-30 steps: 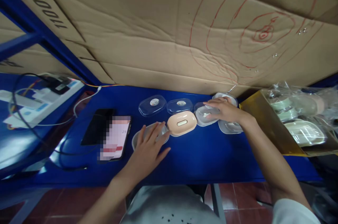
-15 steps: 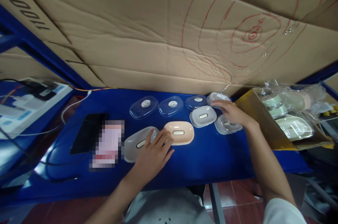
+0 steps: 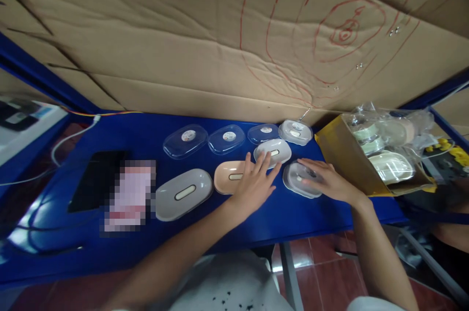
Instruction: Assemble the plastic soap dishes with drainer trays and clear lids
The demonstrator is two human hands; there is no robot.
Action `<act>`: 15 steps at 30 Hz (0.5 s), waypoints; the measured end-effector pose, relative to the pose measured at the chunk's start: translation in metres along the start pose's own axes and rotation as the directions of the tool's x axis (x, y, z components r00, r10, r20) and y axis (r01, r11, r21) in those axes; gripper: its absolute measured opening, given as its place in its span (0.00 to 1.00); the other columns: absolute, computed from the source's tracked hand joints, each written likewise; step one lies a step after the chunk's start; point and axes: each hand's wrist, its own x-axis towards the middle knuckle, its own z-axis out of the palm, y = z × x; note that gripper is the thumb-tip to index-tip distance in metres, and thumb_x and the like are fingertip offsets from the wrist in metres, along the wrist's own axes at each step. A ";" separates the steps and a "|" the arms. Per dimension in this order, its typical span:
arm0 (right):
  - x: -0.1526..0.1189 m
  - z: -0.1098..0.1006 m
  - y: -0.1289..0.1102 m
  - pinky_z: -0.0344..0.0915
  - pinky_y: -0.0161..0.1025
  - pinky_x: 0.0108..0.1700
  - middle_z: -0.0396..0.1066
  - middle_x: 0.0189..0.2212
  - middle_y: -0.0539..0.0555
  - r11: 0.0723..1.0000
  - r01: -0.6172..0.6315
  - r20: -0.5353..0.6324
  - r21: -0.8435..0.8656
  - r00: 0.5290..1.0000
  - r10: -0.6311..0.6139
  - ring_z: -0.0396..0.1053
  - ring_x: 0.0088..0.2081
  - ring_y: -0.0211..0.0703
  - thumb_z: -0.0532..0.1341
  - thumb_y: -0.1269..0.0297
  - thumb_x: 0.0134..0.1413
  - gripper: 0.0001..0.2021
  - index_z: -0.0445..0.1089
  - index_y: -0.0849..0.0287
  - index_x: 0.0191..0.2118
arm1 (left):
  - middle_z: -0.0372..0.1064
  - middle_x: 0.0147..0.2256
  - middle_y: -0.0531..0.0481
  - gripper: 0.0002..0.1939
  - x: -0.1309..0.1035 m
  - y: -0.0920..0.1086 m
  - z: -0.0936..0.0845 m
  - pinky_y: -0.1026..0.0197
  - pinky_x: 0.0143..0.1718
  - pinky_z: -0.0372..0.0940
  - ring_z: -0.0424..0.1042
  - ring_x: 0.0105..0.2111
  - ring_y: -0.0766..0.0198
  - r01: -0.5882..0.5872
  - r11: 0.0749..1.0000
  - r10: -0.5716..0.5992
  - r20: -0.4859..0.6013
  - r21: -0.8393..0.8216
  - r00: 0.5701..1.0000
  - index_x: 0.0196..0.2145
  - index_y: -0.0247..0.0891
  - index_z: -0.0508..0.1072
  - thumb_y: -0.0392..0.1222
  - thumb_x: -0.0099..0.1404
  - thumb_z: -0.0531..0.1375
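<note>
Blue surface (image 3: pixel 293 213) with cardboard (image 3: pixel 164 47) behind, both grips look open, left hand (image 3: pixel 252 191) over the peach dish (image 3: pixel 223 175) mid-surface, right hand (image 3: pixel 335 184) on the lidded dish (image 3: pixel 292 178) toward the right edge, probably light, stiff, kinda slippery, so pinch the rims.

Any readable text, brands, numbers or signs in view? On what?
No legible text.
Round white stickers on clear oval plastic lids: print too small.
Pink-and-white rectangular screen: pixelated.
White plastic strip, left edge: blurred.
Brown cardboard panel: red hand-drawn rings, no readable words.
</note>
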 end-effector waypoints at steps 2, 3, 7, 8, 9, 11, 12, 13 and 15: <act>0.007 0.002 0.006 0.63 0.64 0.71 0.69 0.70 0.58 0.998 0.004 -0.025 0.059 1.000 -0.003 0.69 0.69 0.61 0.59 0.40 0.71 0.32 0.64 0.44 0.73 | 0.59 0.72 0.27 0.33 0.004 -0.002 0.002 0.21 0.72 0.49 0.54 0.75 0.32 0.013 1.000 -0.013 0.030 0.008 0.999 0.73 0.37 0.62 0.46 0.76 0.64; 0.010 0.003 0.011 0.63 0.63 0.71 0.69 0.69 0.58 0.998 0.003 -0.047 0.069 0.999 0.000 0.69 0.69 0.60 0.59 0.40 0.70 0.31 0.65 0.45 0.73 | 0.62 0.69 0.27 0.31 0.003 -0.002 0.003 0.23 0.72 0.51 0.57 0.74 0.32 0.008 1.000 -0.009 0.039 0.013 0.999 0.71 0.36 0.64 0.45 0.76 0.64; 0.018 0.007 0.032 0.61 0.70 0.70 0.67 0.71 0.60 1.000 -0.030 -0.139 -0.002 0.990 0.029 0.64 0.72 0.64 0.61 0.40 0.69 0.30 0.68 0.45 0.69 | 0.67 0.64 0.28 0.22 -0.011 -0.001 0.004 0.30 0.72 0.56 0.64 0.70 0.35 0.006 1.000 -0.006 0.010 0.003 1.000 0.64 0.34 0.69 0.42 0.77 0.62; 0.021 0.006 0.035 0.62 0.69 0.70 0.69 0.70 0.60 1.000 -0.023 -0.157 -0.020 0.987 0.019 0.65 0.71 0.63 0.61 0.41 0.69 0.28 0.71 0.46 0.67 | 0.68 0.63 0.29 0.20 -0.015 0.000 0.005 0.31 0.72 0.57 0.65 0.69 0.36 0.004 1.000 -0.004 0.001 -0.012 1.000 0.62 0.34 0.70 0.41 0.76 0.62; 0.027 0.004 0.038 0.63 0.67 0.70 0.71 0.68 0.60 0.999 -0.009 -0.182 -0.031 0.983 0.003 0.67 0.70 0.61 0.59 0.41 0.71 0.26 0.73 0.47 0.65 | 0.69 0.62 0.30 0.18 -0.018 0.000 0.006 0.32 0.72 0.58 0.66 0.69 0.37 -0.005 1.000 0.005 -0.005 -0.028 1.000 0.60 0.34 0.71 0.41 0.76 0.62; 0.045 -0.002 0.042 0.63 0.61 0.71 0.72 0.67 0.61 0.999 0.017 -0.255 -0.046 0.967 -0.028 0.68 0.70 0.57 0.55 0.44 0.74 0.25 0.73 0.50 0.65 | 0.71 0.60 0.32 0.14 -0.022 0.001 0.007 0.34 0.72 0.59 0.68 0.67 0.39 -0.038 0.997 0.038 -0.006 -0.060 0.999 0.57 0.35 0.73 0.40 0.76 0.62; 0.057 -0.005 0.044 0.61 0.60 0.72 0.70 0.69 0.62 0.998 0.018 -0.295 -0.053 0.955 -0.033 0.66 0.71 0.57 0.53 0.46 0.75 0.25 0.71 0.52 0.67 | 0.71 0.59 0.33 0.13 -0.023 0.001 0.007 0.34 0.73 0.59 0.69 0.67 0.40 -0.055 0.996 0.054 -0.009 -0.075 0.998 0.56 0.35 0.73 0.40 0.76 0.62; 0.071 -0.008 0.045 0.58 0.62 0.74 0.66 0.71 0.63 0.998 0.013 -0.327 -0.060 0.945 -0.032 0.63 0.73 0.58 0.53 0.47 0.75 0.27 0.68 0.53 0.70 | 0.72 0.58 0.34 0.13 -0.024 0.000 0.006 0.35 0.73 0.59 0.69 0.67 0.40 -0.070 0.993 0.069 -0.016 -0.091 0.997 0.55 0.36 0.73 0.41 0.76 0.62; 0.099 -0.012 0.046 0.52 0.69 0.75 0.61 0.74 0.65 0.997 -0.005 -0.354 -0.072 0.935 -0.021 0.56 0.76 0.63 0.57 0.48 0.72 0.31 0.62 0.54 0.74 | 0.72 0.57 0.36 0.13 -0.027 0.000 0.002 0.34 0.74 0.58 0.69 0.66 0.42 -0.095 0.988 0.090 -0.047 -0.123 0.995 0.56 0.37 0.73 0.41 0.76 0.62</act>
